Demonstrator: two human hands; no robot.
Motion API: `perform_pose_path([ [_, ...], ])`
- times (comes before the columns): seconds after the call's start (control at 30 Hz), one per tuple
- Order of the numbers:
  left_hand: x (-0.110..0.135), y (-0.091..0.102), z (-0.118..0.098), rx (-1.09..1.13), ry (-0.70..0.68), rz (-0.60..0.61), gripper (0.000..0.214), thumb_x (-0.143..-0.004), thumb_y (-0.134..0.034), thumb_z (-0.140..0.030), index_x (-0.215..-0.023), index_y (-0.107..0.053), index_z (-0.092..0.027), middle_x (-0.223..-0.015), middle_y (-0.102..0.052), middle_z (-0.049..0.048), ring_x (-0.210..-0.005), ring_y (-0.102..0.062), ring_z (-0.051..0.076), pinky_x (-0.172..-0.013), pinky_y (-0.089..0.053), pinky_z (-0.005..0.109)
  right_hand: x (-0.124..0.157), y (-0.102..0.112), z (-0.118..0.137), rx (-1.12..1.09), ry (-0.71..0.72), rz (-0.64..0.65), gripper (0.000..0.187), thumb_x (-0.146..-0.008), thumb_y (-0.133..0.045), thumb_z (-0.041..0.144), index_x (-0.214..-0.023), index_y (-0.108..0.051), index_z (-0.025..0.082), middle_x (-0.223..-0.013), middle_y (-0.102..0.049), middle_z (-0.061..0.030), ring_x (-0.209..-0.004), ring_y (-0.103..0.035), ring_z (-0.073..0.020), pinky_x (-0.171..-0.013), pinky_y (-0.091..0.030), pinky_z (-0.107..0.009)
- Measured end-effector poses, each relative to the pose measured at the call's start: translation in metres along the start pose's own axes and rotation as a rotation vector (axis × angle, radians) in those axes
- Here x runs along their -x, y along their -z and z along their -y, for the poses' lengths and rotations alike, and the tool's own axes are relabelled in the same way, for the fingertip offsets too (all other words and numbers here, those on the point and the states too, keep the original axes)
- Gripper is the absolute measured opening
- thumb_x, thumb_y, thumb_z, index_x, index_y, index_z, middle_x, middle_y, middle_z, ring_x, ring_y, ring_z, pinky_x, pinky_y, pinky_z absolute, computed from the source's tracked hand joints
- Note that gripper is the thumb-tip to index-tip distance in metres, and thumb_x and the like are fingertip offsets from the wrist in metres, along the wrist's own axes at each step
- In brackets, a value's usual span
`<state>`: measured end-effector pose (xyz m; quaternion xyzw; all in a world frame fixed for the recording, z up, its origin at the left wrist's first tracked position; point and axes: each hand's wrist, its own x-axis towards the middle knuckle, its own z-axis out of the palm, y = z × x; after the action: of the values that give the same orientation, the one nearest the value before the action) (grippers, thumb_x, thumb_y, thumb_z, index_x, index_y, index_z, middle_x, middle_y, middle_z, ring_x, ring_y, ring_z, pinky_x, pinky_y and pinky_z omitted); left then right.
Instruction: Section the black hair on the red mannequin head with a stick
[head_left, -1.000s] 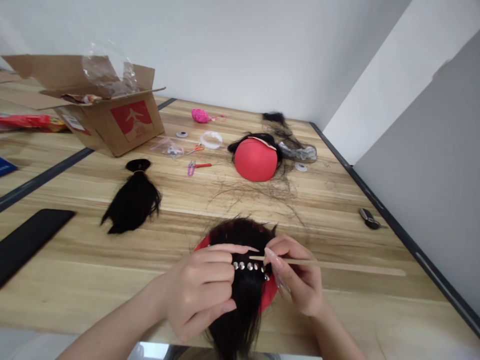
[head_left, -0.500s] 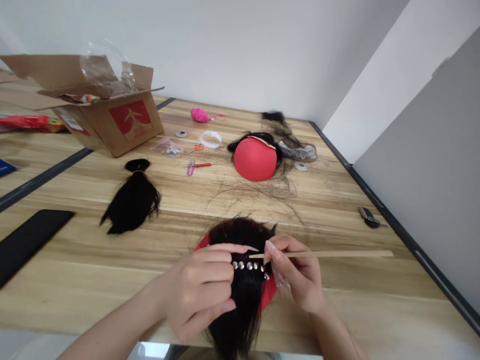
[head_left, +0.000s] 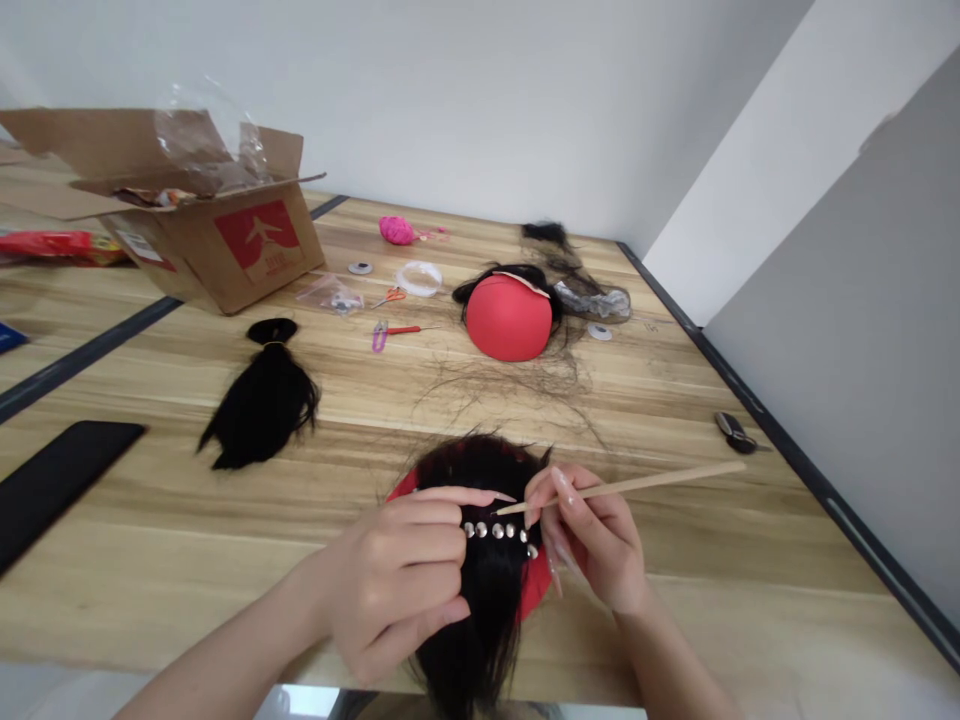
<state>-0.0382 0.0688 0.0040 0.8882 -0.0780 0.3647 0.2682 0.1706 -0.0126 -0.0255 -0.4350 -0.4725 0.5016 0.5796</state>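
Observation:
Black hair (head_left: 480, 600) lies over a red rounded form (head_left: 536, 590) at the table's near edge, with a row of silver thumbtack heads (head_left: 498, 531) across it. My left hand (head_left: 405, 570) is closed on the left side of the hair, its index finger stretched across above the tacks. What sits inside its curled fingers is mostly hidden. Between thumb and fingers, my right hand (head_left: 592, 535) pinches a thin wooden stick (head_left: 660, 481). The stick's tapered end points at the hair just above the tacks, close to my left index fingertip.
Ahead stands a second red form (head_left: 510, 318) with black hair behind it. Left are a tied black hair bundle (head_left: 262, 400), a black flat object (head_left: 64, 480) and an open cardboard box (head_left: 259, 245). Orange scissors (head_left: 390, 297), pink yarn (head_left: 396, 230) and a car key (head_left: 735, 432) lie farther off.
The wooden stick has tilted, its far end rising, and my right fingers have shifted on it. My left hand has stayed in place on the hair.

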Motion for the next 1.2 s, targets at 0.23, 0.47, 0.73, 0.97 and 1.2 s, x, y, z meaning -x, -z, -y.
perform_pose_path([
  [0.23,0.003,0.004,-0.009,0.147,0.197,-0.069,0.025,-0.098,-0.041,-0.017,-0.075,-0.051,-0.016,-0.063,-0.05,0.0014,-0.063,-0.055,0.015,-0.097,-0.057,0.048,-0.003,0.003,-0.005,-0.036,0.038,0.019,0.043,-0.101,-0.044,0.047,-0.085,-0.069,0.016,-0.052,-0.055,0.0008,-0.036,-0.041,-0.0085,-0.037,-0.037,-0.022],
  [0.47,0.009,0.001,0.002,0.533,0.525,-0.463,0.041,-0.103,-0.043,-0.036,-0.069,-0.048,-0.015,-0.067,-0.047,0.0014,-0.081,-0.065,0.02,-0.081,-0.058,0.036,-0.005,0.0,-0.005,-0.137,-0.004,-0.024,0.04,-0.1,-0.046,0.048,-0.086,-0.066,0.016,-0.043,-0.05,0.0046,-0.032,-0.043,-0.0094,-0.034,-0.037,-0.021],
  [0.73,0.005,0.015,0.016,0.326,0.572,-0.542,0.035,-0.104,-0.039,-0.041,-0.08,-0.048,-0.018,-0.07,-0.037,-0.0026,-0.057,-0.039,0.01,-0.051,-0.037,0.022,-0.01,0.001,-0.003,-0.214,-0.04,-0.022,0.047,-0.095,-0.052,0.055,-0.08,-0.069,0.014,-0.048,-0.056,0.0024,-0.03,-0.046,-0.0074,-0.03,-0.039,-0.018],
  [0.97,-0.016,0.019,-0.011,-0.357,0.342,0.079,0.037,-0.106,-0.034,-0.028,-0.082,-0.06,-0.016,-0.089,-0.052,0.0043,-0.076,-0.051,0.012,-0.066,-0.044,0.022,-0.011,0.003,-0.005,-0.226,-0.01,-0.059,0.043,-0.095,-0.056,0.051,-0.081,-0.071,0.013,-0.047,-0.057,0.0027,-0.03,-0.048,-0.0059,-0.032,-0.043,-0.015],
  [1.2,-0.023,0.013,-0.006,-0.605,0.106,0.311,0.037,-0.103,-0.038,-0.016,-0.071,-0.057,-0.016,-0.07,-0.057,0.0033,-0.065,-0.044,0.017,-0.06,-0.036,0.031,-0.013,0.003,-0.007,-0.269,0.022,-0.095,0.03,-0.095,-0.062,0.039,-0.075,-0.058,0.017,-0.053,-0.063,0.0037,-0.028,-0.045,-0.0043,-0.03,-0.044,-0.014],
])
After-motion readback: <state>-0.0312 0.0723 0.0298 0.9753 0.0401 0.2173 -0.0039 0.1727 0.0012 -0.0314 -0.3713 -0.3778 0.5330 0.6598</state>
